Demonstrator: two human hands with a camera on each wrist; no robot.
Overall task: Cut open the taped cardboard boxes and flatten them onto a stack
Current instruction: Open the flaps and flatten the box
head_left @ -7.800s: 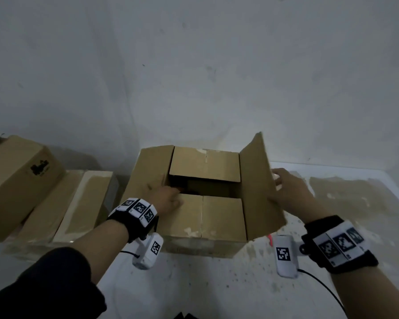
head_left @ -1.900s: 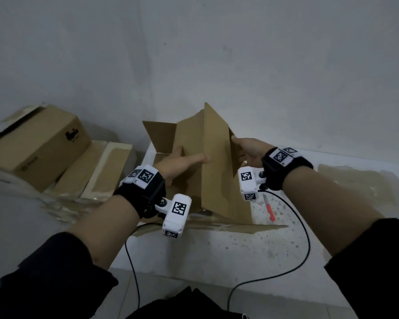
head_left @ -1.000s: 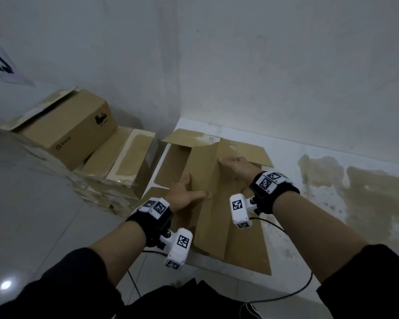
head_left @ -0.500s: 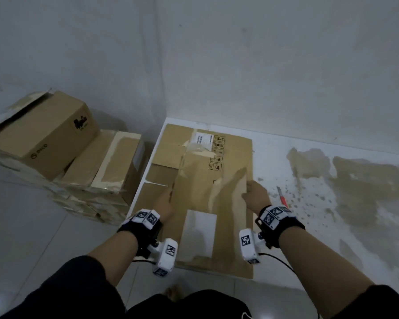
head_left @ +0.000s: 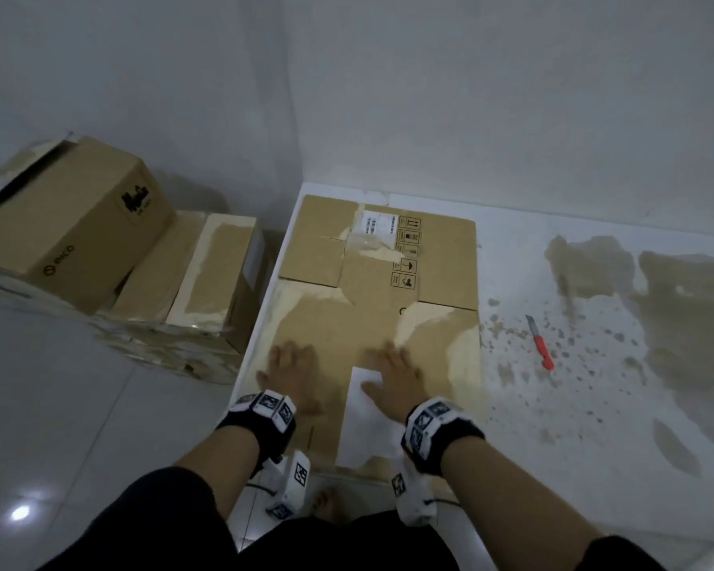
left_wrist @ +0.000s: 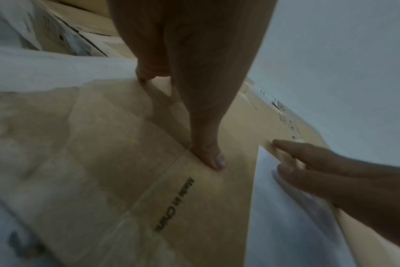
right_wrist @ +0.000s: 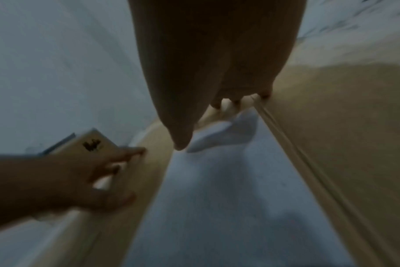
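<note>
A flattened brown cardboard box point(head_left: 421, 278) lies on the white raised surface point(head_left: 594, 467) against the wall corner. My left hand point(head_left: 291, 370) lies flat on its near left part, fingers spread. My right hand point(head_left: 392, 375) presses flat beside it, partly over a white gap between the flaps point(head_left: 361, 422). The left wrist view shows my left hand point(left_wrist: 194, 86) with straight fingers on the cardboard point(left_wrist: 126, 171). In the right wrist view my right hand point(right_wrist: 217, 81) rests at a flap edge point(right_wrist: 286, 144). A red-handled cutter point(head_left: 540, 342) lies to the right.
On the tiled floor to the left stand a taped box point(head_left: 67, 220) and two lower taped boxes point(head_left: 207, 278). Brown stains point(head_left: 677, 302) mark the white surface on the right. Walls close off the back and left.
The box went from standing open to collapsed and laid flat on the white surface. Both hands have moved from its edges to press on its near half.
</note>
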